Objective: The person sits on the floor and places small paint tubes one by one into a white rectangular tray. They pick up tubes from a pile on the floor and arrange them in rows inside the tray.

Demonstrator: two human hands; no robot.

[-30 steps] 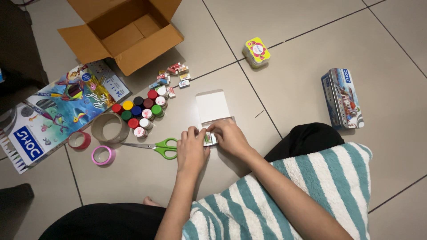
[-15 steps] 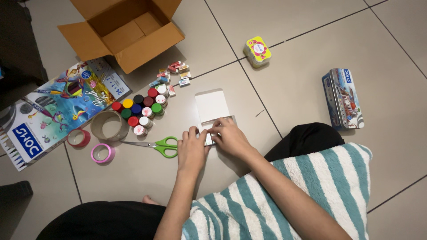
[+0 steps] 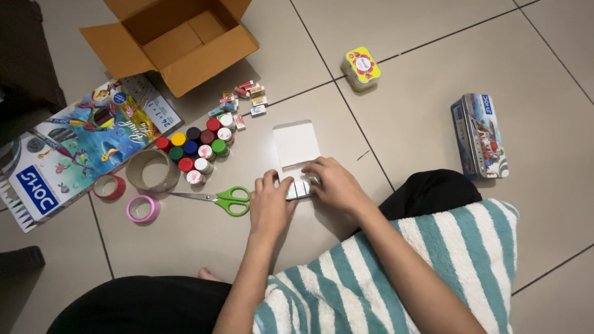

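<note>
Since earlier, right hand (image 3: pixel 334 185) slid farther over small white cardboard box (image 3: pixel 297 145). Both holding little erasers (image 3: pixel 299 188) in its tray, left hand (image 3: pixel 269 207) steadying; half-packed, lid open, loose erasers (image 3: pixel 244 99) left.

Open floor tile (image 3: pixel 433 68) is left bare beyond the small white box (image 3: pixel 296 145), between the yellow tin (image 3: pixel 361 67) and the long printed tin (image 3: pixel 481 135). Passage to the left is hemmed in by the green-handled scissors (image 3: pixel 219 198), which lie just beside the left hand (image 3: pixel 270 207), and by the cluster of paint pots (image 3: pixel 195 150) and tape rolls (image 3: pixel 142 185) behind them. The near side is blocked by the striped pillow (image 3: pixel 396 272).
</note>
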